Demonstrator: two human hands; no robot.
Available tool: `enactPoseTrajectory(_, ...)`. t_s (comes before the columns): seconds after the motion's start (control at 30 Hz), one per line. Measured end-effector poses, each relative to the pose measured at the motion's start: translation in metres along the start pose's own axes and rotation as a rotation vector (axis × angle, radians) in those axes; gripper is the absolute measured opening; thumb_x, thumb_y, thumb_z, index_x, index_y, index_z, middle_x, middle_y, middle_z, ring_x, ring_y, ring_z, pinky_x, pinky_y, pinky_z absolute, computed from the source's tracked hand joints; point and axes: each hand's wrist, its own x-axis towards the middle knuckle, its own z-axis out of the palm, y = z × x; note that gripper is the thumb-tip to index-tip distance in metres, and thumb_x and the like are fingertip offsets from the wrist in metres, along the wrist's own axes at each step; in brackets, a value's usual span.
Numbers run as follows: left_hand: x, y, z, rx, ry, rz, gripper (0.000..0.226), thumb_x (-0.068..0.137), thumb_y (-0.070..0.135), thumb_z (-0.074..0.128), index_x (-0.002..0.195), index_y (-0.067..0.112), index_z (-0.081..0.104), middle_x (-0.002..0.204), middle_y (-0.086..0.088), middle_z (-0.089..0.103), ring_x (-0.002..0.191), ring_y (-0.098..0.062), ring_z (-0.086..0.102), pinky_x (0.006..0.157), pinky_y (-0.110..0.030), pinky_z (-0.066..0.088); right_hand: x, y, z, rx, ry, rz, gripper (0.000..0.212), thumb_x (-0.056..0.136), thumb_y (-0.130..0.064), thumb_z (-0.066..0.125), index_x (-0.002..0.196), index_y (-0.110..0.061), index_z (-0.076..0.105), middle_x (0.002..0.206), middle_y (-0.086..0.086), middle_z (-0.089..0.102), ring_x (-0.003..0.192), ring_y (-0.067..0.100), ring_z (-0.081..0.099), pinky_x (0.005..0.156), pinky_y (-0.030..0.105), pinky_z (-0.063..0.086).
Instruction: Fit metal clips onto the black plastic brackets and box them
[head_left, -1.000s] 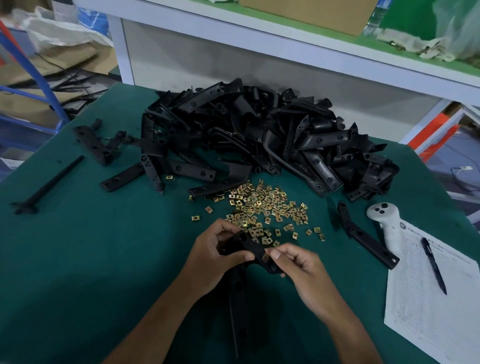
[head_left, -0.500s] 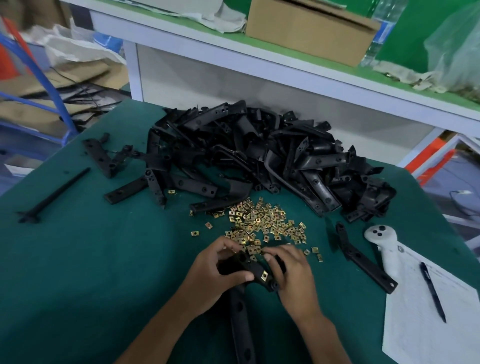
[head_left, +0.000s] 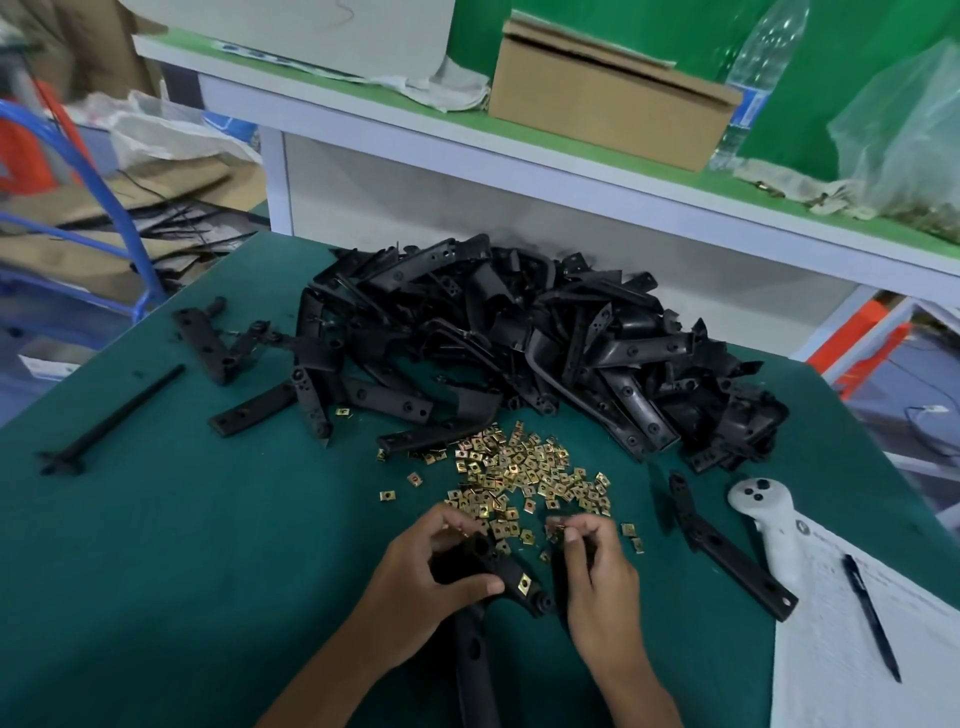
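My left hand (head_left: 434, 571) grips a black plastic bracket (head_left: 511, 577) low in the middle; a brass clip (head_left: 524, 583) sits on its upper arm. The bracket's long leg runs down between my forearms. My right hand (head_left: 597, 566) has left the bracket and pinches a small brass clip (head_left: 558, 530) at the near edge of the loose clip scatter (head_left: 519, 473). A big heap of black brackets (head_left: 519, 343) lies behind the clips. A cardboard box (head_left: 608, 98) stands on the raised shelf at the back.
A single bracket (head_left: 727, 551) lies to the right, next to a white handheld controller (head_left: 769, 530) and a paper sheet (head_left: 857, 649) with a pen (head_left: 872, 618). Loose brackets (head_left: 208, 348) and a black rod (head_left: 109, 421) lie left. A plastic bottle (head_left: 753, 83) stands on the shelf.
My right hand came off the bracket and moved up to the clip scatter, where it now pinches a clip. The camera tilted up, showing more of the shelf.
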Motion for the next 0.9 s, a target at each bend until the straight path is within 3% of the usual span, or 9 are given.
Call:
enactPoseTrajectory(0.1, -0.0003, 0.0013, 0.0000, 0.003, 0.003, 0.007, 0.047, 0.069, 0.059, 0.086, 0.101, 0.038, 0.059, 0.104, 0.009, 0.074, 0.094, -0.008, 0.071, 0.077, -0.016, 0.051, 0.0000, 0.0004, -0.0003, 0.050, 0.039, 0.006, 0.017, 0.104, -0.020, 0.049, 0.096, -0.034, 0.055, 0.104, -0.024, 0.067, 0.100, -0.005, 0.060, 0.077, 0.005, 0.040)
enactPoseTrajectory(0.3, 0.0002, 0.0016, 0.0005, 0.004, 0.004, 0.016, 0.044, 0.071, 0.056, 0.087, 0.100, 0.039, 0.059, 0.102, 0.008, 0.075, 0.094, -0.009, 0.072, 0.076, -0.014, 0.050, -0.0002, 0.0042, -0.0016, 0.083, 0.098, 0.021, 0.016, 0.100, -0.017, 0.059, 0.101, -0.033, 0.060, 0.099, -0.024, 0.068, 0.091, 0.000, 0.065, 0.073, 0.007, 0.046)
enactPoseTrajectory(0.47, 0.0014, -0.0023, 0.0003, 0.018, 0.000, 0.015, 0.048, 0.070, 0.058, 0.087, 0.103, 0.037, 0.058, 0.102, 0.007, 0.076, 0.093, -0.010, 0.072, 0.076, -0.018, 0.052, -0.0011, 0.0062, -0.0024, 0.089, 0.113, 0.010, 0.034, 0.095, -0.003, 0.062, 0.111, -0.032, 0.063, 0.099, -0.021, 0.070, 0.084, 0.010, 0.070, 0.078, 0.021, 0.055)
enactPoseTrajectory(0.63, 0.0009, -0.0035, 0.0009, 0.033, 0.008, 0.020, 0.049, 0.069, 0.060, 0.086, 0.103, 0.038, 0.058, 0.102, 0.011, 0.076, 0.092, -0.009, 0.073, 0.074, -0.016, 0.052, 0.0006, 0.0071, -0.0038, -0.014, 0.151, -0.077, 0.039, 0.088, 0.007, 0.068, 0.107, -0.026, 0.074, 0.092, -0.009, 0.065, 0.081, 0.009, 0.064, 0.069, 0.007, 0.045)
enactPoseTrajectory(0.9, 0.0035, -0.0050, 0.0006, 0.026, -0.006, 0.011, 0.046, 0.067, 0.059, 0.089, 0.096, 0.039, 0.059, 0.096, 0.003, 0.078, 0.085, -0.014, 0.075, 0.076, -0.028, 0.057, 0.0006, 0.0036, -0.0025, 0.029, 0.137, -0.027, 0.026, 0.088, -0.012, 0.074, 0.100, -0.034, 0.069, 0.092, -0.021, 0.073, 0.092, -0.009, 0.066, 0.079, 0.004, 0.048)
